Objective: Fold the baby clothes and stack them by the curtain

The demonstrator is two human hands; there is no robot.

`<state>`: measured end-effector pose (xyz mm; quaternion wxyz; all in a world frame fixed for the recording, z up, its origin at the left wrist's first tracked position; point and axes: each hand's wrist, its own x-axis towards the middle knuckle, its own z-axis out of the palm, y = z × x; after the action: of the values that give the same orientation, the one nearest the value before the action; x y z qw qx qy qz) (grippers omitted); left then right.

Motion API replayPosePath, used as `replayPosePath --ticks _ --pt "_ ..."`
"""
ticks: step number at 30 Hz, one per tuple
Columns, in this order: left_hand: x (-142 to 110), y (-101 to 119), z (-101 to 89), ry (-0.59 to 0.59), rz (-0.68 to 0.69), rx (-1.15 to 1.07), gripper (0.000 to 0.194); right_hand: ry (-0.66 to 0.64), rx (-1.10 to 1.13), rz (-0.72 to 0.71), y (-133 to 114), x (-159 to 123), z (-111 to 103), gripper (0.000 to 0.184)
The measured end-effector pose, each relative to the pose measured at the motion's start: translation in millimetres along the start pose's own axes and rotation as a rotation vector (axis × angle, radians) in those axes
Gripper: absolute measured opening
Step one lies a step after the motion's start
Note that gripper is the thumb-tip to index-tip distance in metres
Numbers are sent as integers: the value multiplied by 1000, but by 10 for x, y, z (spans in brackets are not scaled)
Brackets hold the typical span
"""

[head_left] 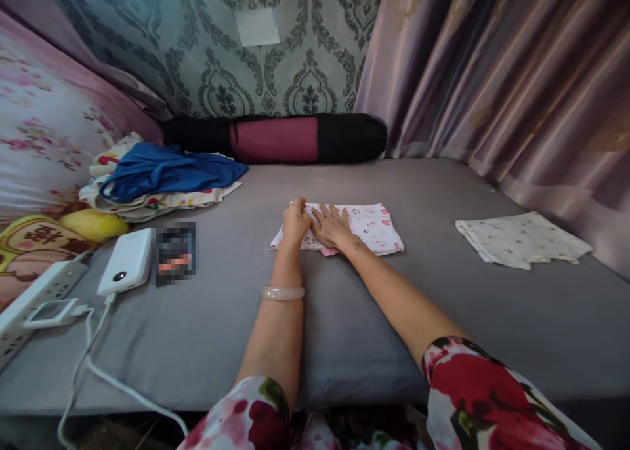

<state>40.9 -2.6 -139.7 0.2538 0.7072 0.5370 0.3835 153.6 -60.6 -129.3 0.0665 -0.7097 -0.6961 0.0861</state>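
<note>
A white folded cloth [371,228] with pink and dark prints lies flat on the grey-covered surface in front of me. My left hand [296,222] is at its left part, fingers curled in and closed on the fabric; the fingertips are partly hidden. Beside it, my right hand [333,228] rests palm down on the cloth with fingers spread. A bit of pink fabric [329,251] shows under the near edge, below the right hand.
Another folded cream cloth [522,240] lies at the right. At the left are a blue garment [170,169] on a cloth pile, a white power bank [126,261], a power strip [37,299] and white cables [132,391]. A black and maroon roll [275,139] lies along the wall.
</note>
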Motion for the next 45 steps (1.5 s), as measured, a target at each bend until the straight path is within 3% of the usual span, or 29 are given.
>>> replayPosePath --ticks 11,16,20,28,37,45 --pt "-37 15 26 -83 42 140 46 23 51 18 16 -19 -19 56" --pt "-57 8 52 -112 142 219 45 109 8 57 143 -135 -49 56" --pt "-97 6 90 -158 223 284 42 79 -6 75 205 -174 -25 56" --pt "-135 21 91 -213 206 359 39 51 13 76 211 -166 -28 57" --pt "-134 5 97 -207 213 355 38 66 -10 142 407 -284 -100 58" --pt "-135 6 100 -212 201 344 37 38 13 148 418 -278 -56 58"
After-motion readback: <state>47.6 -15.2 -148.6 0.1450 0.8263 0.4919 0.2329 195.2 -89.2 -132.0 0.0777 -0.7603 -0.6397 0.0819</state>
